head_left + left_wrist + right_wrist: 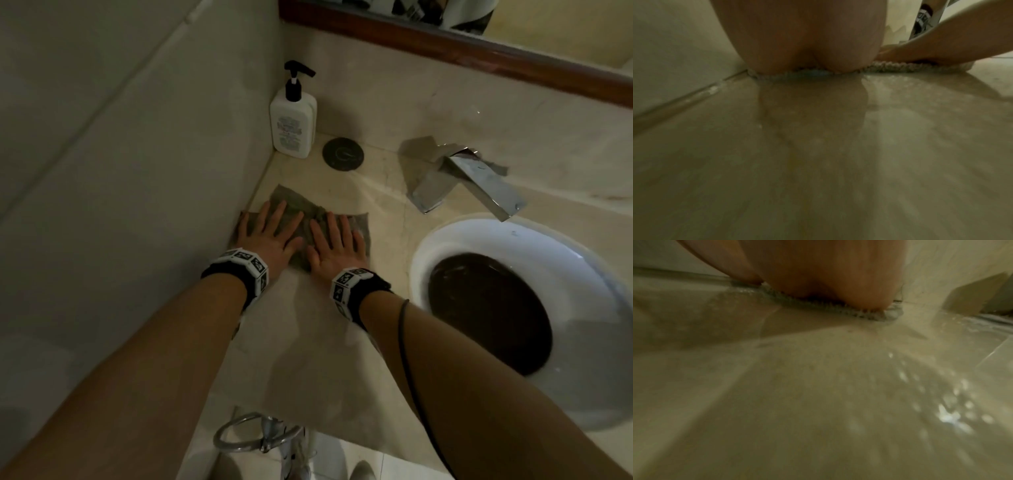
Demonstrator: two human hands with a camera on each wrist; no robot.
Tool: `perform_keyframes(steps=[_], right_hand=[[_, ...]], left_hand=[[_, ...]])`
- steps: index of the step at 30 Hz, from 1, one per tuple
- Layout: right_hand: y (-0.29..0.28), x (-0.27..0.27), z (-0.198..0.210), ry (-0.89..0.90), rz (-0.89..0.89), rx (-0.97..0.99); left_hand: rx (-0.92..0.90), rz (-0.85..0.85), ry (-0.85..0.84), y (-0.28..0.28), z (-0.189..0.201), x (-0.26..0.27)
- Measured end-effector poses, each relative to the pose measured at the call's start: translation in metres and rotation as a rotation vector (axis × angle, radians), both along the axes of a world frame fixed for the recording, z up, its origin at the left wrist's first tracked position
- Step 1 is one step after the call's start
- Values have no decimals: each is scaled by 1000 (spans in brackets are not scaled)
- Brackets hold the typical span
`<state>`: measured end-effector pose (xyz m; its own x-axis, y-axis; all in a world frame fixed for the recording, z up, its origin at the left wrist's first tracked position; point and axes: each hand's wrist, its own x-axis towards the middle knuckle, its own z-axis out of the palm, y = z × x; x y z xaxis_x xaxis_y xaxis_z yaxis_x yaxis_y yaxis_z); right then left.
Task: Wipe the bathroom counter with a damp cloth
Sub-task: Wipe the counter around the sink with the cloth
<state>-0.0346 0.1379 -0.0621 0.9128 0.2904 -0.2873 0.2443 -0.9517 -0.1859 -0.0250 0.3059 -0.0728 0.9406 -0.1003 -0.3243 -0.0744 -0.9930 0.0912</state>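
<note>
A grey-green cloth (291,202) lies flat on the beige stone counter (301,342), close to the left wall. My left hand (270,231) presses on its left half with straight, spread fingers. My right hand (337,241) presses flat on the right half, beside the left. In the left wrist view the heel of the left hand (803,40) sits on the cloth edge (900,66), and the right hand (920,50) lies further right. The right wrist view shows the right palm (828,272) on the cloth's nubby edge (818,306), with the counter (818,394) wet and streaked.
A white pump bottle (293,121) stands in the back corner with a dark round disc (342,153) beside it. A chrome tap (479,181) overhangs the white basin (513,240) on the right. The tiled wall (120,171) borders the left. A chrome ring (246,431) hangs below the counter's front edge.
</note>
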Motion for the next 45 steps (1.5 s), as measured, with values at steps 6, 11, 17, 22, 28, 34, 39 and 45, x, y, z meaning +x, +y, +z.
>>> perform_keyframes(steps=[6, 11, 17, 22, 28, 34, 39, 45], right_hand=[[-12, -46, -3, -22, 32, -11], [-32, -98, -1, -5, 71, -42], [-76, -159, 0, 11, 84, -72], [-104, -176, 3, 38, 100, -74], [-106, -156, 5, 32, 58, -62], [-110, -98, 4, 28, 16, -46], [-113, -68, 6, 121, -65, 18], [-111, -83, 4, 101, -113, 0]], left_hand=[[40, 59, -15, -10, 2, -63], [16, 114, 31, -33, 5, -121], [30, 81, 21, -78, 8, -176], [38, 19, 43, -105, 9, -182], [43, -40, 87, -109, 11, -150], [40, -121, 11, -114, 9, -88], [53, -206, -42, -120, 5, -48], [62, -215, -44, -123, 5, -46]])
